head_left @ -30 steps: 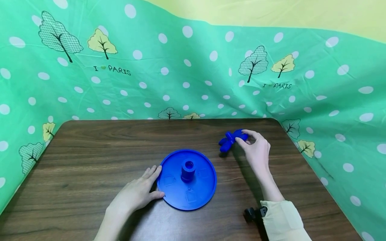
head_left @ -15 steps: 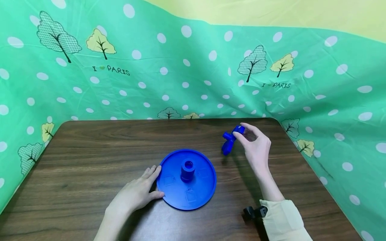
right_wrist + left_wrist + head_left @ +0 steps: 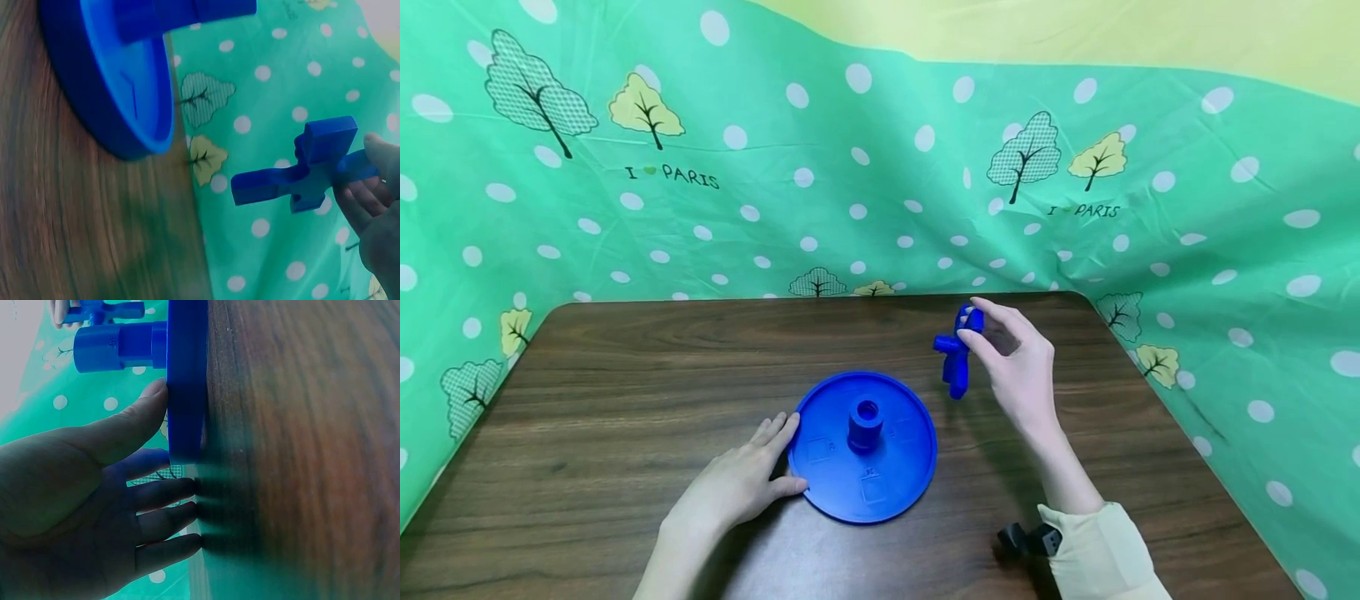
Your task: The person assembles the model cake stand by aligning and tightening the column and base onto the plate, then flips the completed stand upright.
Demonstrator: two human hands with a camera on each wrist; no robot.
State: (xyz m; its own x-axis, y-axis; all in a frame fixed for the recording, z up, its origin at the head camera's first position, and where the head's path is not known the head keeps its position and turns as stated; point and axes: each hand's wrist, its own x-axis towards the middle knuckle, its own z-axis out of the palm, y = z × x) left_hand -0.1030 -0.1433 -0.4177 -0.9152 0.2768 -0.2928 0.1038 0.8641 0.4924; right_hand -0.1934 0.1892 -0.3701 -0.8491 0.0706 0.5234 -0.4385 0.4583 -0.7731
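Note:
A round blue base (image 3: 898, 492) with a raised rim lies flat on the table, and a short hollow post (image 3: 866, 429) rises from its middle. My left hand (image 3: 737, 479) rests against the base's left edge, its fingers fairly straight and its thumb touching the rim. Beyond the base to the right, my right hand (image 3: 1021, 371) pinches one arm of a blue cross-shaped piece (image 3: 955, 371) between thumb and fingers. This piece is held above the table, turned on edge, its short central peg pointing left. Several blunt arms of the cross-shaped piece (image 3: 319, 172) show in the right wrist view.
The dark wood-grain table (image 3: 647, 367) has rounded far corners. A green dotted cloth (image 3: 820, 200) with tree prints hangs behind it and along the sides. A black device (image 3: 1030, 540) sits at the right sleeve's cuff.
My right hand has raised the cross-shaped piece slightly, turned it on edge and carried it left. The left hand and the base have stayed in place.

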